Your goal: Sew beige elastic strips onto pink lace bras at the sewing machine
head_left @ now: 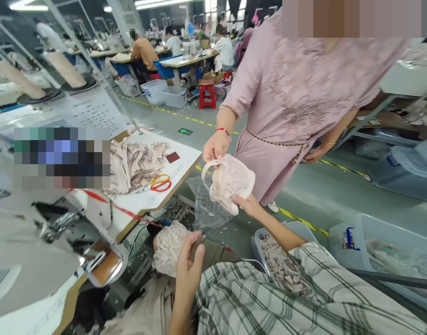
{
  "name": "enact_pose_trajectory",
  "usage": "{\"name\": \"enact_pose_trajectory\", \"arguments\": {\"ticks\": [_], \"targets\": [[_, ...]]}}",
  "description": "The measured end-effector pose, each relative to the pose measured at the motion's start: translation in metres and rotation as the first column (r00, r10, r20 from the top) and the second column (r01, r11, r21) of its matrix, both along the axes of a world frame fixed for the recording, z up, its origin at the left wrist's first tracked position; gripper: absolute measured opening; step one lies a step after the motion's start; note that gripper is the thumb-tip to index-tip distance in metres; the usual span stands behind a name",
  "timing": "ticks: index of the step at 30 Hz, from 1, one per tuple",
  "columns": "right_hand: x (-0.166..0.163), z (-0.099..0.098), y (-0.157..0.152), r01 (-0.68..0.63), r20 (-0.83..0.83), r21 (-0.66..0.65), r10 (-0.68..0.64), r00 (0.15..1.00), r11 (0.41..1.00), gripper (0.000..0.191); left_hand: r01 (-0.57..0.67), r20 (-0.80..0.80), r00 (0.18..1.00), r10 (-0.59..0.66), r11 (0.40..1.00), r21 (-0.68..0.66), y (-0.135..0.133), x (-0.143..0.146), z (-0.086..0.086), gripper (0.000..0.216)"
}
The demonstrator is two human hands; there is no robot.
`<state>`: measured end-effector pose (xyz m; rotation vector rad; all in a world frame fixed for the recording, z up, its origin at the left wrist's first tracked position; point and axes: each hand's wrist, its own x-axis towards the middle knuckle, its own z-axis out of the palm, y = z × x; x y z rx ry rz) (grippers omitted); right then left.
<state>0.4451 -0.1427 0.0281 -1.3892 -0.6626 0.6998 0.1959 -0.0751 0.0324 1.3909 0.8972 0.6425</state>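
A pale pink lace bra hangs in the air in front of me. My right hand grips its lower edge, thumb on top. A co-worker's hand holds the same bra by its strap at the upper left. My left hand is raised over my lap, thumb and fingers apart, with nothing visible in it. Just beside it, a bunched cream lace piece rests by my knee. More beige fabric lies below, partly hidden by my left forearm.
On the sewing table are a heap of beige strips and red-and-yellow scissors. The sewing machine stands at left. A clear plastic bag hangs by the table edge. Bins stand at right; the co-worker stands ahead.
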Motion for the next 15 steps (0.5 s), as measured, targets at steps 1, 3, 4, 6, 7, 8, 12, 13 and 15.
{"name": "enact_pose_trajectory", "arguments": {"ticks": [1, 3, 4, 6, 7, 8, 12, 13, 15], "targets": [[-0.016, -0.001, -0.003, -0.085, 0.044, -0.024, 0.086, 0.995, 0.996, 0.071, 0.032, 0.056, 0.998, -0.032, 0.999, 0.011, 0.002, 0.002, 0.006, 0.060], [-0.052, -0.001, -0.005, -0.337, 0.162, -0.086, 0.347, 0.924, 0.937, 0.062, 0.099, 0.162, 0.983, -0.085, 0.992, -0.080, 0.009, 0.006, 0.014, 0.066], [-0.071, -0.001, -0.004, -0.471, 0.214, -0.123, 0.487, 0.847, 0.873, 0.059, 0.119, 0.212, 0.974, -0.084, 0.980, -0.162, 0.014, 0.005, 0.015, 0.069], [-0.109, 0.002, 0.003, -0.670, 0.267, -0.181, 0.692, 0.671, 0.719, 0.061, 0.096, 0.244, 0.969, -0.022, 0.951, -0.296, 0.026, -0.001, 0.015, 0.072], [-0.127, 0.003, 0.008, -0.728, 0.276, -0.203, 0.752, 0.599, 0.655, 0.063, 0.065, 0.229, 0.973, 0.018, 0.934, -0.351, 0.032, -0.008, 0.014, 0.070], [-0.143, 0.003, 0.013, -0.765, 0.280, -0.223, 0.791, 0.544, 0.605, 0.064, 0.020, 0.203, 0.977, 0.067, 0.917, -0.398, 0.038, -0.017, 0.014, 0.067], [-0.178, 0.000, 0.023, -0.832, 0.304, -0.290, 0.869, 0.389, 0.474, 0.059, -0.182, 0.164, 0.941, 0.296, 0.851, -0.492, 0.056, -0.074, 0.024, 0.058], [-0.179, -0.002, 0.023, -0.847, 0.319, -0.296, 0.882, 0.347, 0.441, 0.059, -0.217, 0.161, 0.929, 0.334, 0.842, -0.495, 0.059, -0.092, 0.028, 0.056], [-0.176, -0.006, 0.024, -0.885, 0.366, -0.294, 0.898, 0.244, 0.360, 0.059, -0.295, 0.123, 0.908, 0.400, 0.820, -0.491, 0.061, -0.129, 0.039, 0.052]]}}
